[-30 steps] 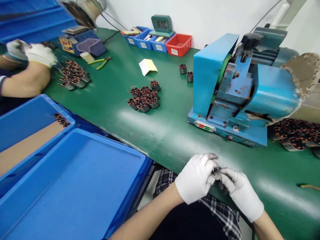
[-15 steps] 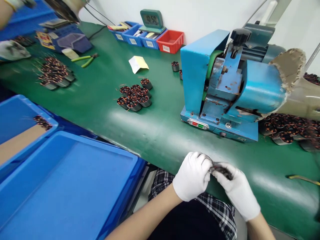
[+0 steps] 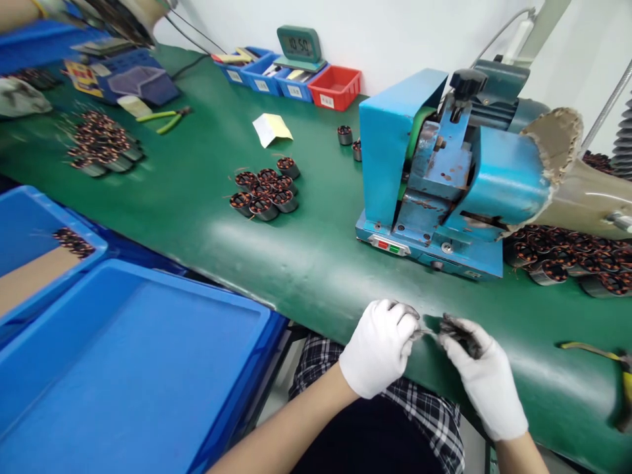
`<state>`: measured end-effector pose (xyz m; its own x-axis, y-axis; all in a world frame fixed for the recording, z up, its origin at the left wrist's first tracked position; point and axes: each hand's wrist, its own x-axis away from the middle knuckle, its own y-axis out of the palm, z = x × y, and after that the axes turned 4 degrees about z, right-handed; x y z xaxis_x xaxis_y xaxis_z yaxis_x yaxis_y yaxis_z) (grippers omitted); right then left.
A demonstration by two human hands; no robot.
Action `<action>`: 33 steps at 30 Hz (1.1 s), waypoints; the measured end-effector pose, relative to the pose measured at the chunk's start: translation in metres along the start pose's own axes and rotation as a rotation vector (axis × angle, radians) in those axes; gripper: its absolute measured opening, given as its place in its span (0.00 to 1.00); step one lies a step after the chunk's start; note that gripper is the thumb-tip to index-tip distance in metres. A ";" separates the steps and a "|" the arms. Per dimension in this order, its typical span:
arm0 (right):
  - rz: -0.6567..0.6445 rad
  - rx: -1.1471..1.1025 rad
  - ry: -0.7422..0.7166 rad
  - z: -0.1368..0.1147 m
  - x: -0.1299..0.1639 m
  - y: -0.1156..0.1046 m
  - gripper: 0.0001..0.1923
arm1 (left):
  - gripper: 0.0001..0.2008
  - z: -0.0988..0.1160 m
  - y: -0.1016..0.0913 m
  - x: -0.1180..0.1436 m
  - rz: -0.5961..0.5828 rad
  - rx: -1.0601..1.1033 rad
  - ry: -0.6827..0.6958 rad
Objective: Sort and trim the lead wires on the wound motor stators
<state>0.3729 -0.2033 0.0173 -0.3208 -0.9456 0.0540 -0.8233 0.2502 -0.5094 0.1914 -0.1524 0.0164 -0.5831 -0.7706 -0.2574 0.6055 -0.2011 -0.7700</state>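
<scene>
Two gloved hands, small wound part (image 3: 454, 327) pinched in right fingertips (image 3: 461, 336)

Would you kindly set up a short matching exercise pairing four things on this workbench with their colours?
Things:
1. small bin beside the clock
2. machine on the bench
3. gloves on the left hand and right hand
4. bench top

Colours:
A. white
B. green
C. red
D. blue

Pairs: 1-C, 2-D, 3-A, 4-B
</scene>
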 end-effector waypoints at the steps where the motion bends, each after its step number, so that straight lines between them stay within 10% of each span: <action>1: -0.024 0.087 -0.143 -0.002 0.004 0.003 0.13 | 0.07 0.000 -0.001 0.000 -0.020 0.003 -0.008; 5: -0.051 0.317 -0.490 -0.005 0.005 0.014 0.11 | 0.07 0.000 -0.001 -0.001 -0.028 -0.038 -0.001; 16: 0.083 0.489 -0.610 0.004 -0.002 0.022 0.14 | 0.06 -0.005 0.013 -0.004 0.149 -0.106 0.061; 23: -0.034 0.625 -0.972 -0.009 -0.010 0.017 0.08 | 0.06 -0.002 0.007 -0.004 0.049 -0.153 0.032; 26: -0.126 0.663 -0.900 -0.011 -0.016 0.015 0.05 | 0.09 -0.006 -0.001 -0.003 0.066 0.025 0.049; 30: -0.123 0.490 -0.726 -0.007 -0.016 0.021 0.06 | 0.38 -0.025 -0.011 0.000 0.052 0.264 0.066; 33: -0.093 0.418 -0.699 -0.008 -0.015 0.024 0.08 | 0.31 -0.038 -0.010 0.002 0.023 0.174 -0.019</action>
<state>0.3546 -0.1821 0.0109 0.2196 -0.9047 -0.3651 -0.5455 0.1964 -0.8148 0.1637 -0.1292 0.0015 -0.5589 -0.7870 -0.2613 0.7039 -0.2837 -0.6512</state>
